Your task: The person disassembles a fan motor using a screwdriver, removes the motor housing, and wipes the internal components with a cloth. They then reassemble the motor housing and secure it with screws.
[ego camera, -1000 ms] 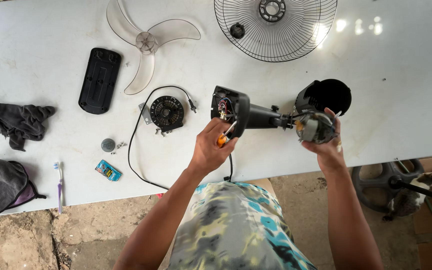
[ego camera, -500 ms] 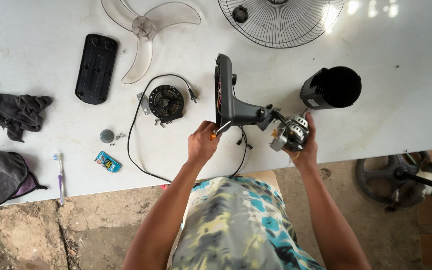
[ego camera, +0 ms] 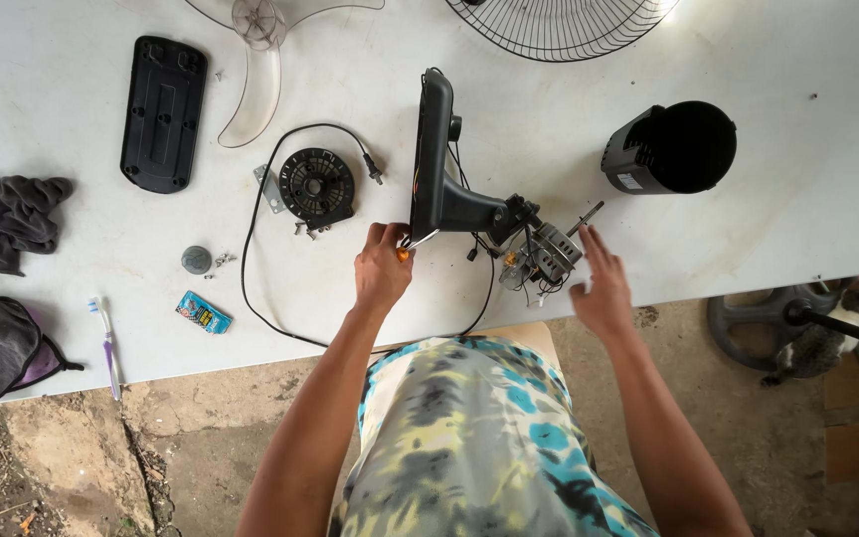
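Note:
A black fan body (ego camera: 439, 169) stands on edge on the white table (ego camera: 807, 229), with wires running to a bare metal motor (ego camera: 547, 254) lying beside it. My left hand (ego camera: 382, 267) is closed around a screwdriver with an orange handle (ego camera: 406, 253), its tip against the lower edge of the fan body. My right hand (ego camera: 603, 283) hovers just right of the motor with fingers spread, holding nothing.
A black motor cover (ego camera: 673, 149) lies to the right. A round black part (ego camera: 316, 185) with a cable, a black plate (ego camera: 161, 111), a clear fan blade (ego camera: 256, 60) and a wire grille (ego camera: 559, 25) lie behind. Grey cloths (ego camera: 7, 214), a toothbrush (ego camera: 106, 343) and a blue packet (ego camera: 203, 311) sit left.
The fan body and motor, held up in both hands before, now rest on the table. My right hand has let go of the motor and opened.

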